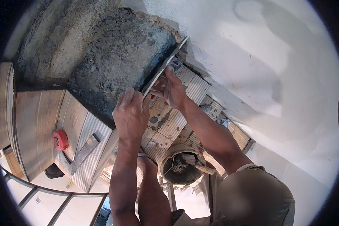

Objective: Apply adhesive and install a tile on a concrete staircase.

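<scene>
Pale-edged tile (172, 58), thin and seen nearly edge-on, was found tilted up along the right side of a dark mortar bed (109, 56), not lying flat on it. Both hands were clamped on the tile: the left hand (131, 113) closed over its near end, the right hand (174, 92) at its right side, thumb against the edge and fingers curled beneath. Full finger contact could not be confirmed. Progress was judged partial. The bed was spread but lumpy and uncovered; setting of the tile was judged outstanding. Wood-look panels (28, 120) with ribbed strips already faced the steps at left, and similar surfacing, spotted with mortar, lay below the right hand; cleaning there was also judged outstanding. On the left-hand steps were a red tape measure (60, 140) and an angled tool (81, 154). Nearer the wearer stood a bucket (181, 169) containing grey mix and a wooden-handled tool (204, 169). Beyond, at right, rose a white wall (290, 75), visibly patchy.
</scene>
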A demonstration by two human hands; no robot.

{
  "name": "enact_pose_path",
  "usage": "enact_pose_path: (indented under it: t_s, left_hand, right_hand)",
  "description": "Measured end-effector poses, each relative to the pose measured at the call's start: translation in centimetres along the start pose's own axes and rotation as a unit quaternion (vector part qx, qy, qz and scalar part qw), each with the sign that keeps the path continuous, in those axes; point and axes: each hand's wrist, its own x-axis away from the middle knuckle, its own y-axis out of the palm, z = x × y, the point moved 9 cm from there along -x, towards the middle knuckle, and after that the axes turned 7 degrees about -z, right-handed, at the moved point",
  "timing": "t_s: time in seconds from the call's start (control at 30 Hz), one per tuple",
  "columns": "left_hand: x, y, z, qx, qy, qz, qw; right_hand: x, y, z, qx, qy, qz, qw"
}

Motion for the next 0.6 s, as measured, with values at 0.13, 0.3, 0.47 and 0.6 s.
enact_pose_path:
  t_s: [0.13,0.3,0.47,0.6]
  left_hand:
    - [0.2,0.6,-0.3,0.003,-0.004,-0.008,1.000]
    - [0.2,1.4,-0.8,0.008,-0.013,0.015,1.000]
    - [0.3,1.7,-1.0,0.013,-0.027,0.001,1.000]
    - [0.8,1.7,-1.9,0.028,-0.055,-0.010,0.998]
  right_hand:
    - [-0.6,-1.0,0.9,-0.010,0.009,0.017,1.000]
    - [-0.7,-1.4,1.2,0.008,0.013,0.036,0.999]
    - [-0.2,-0.9,1.1,0.011,0.010,0.070,0.997]
    - [0.7,0.2,1.6,0.028,0.010,0.055,0.998]
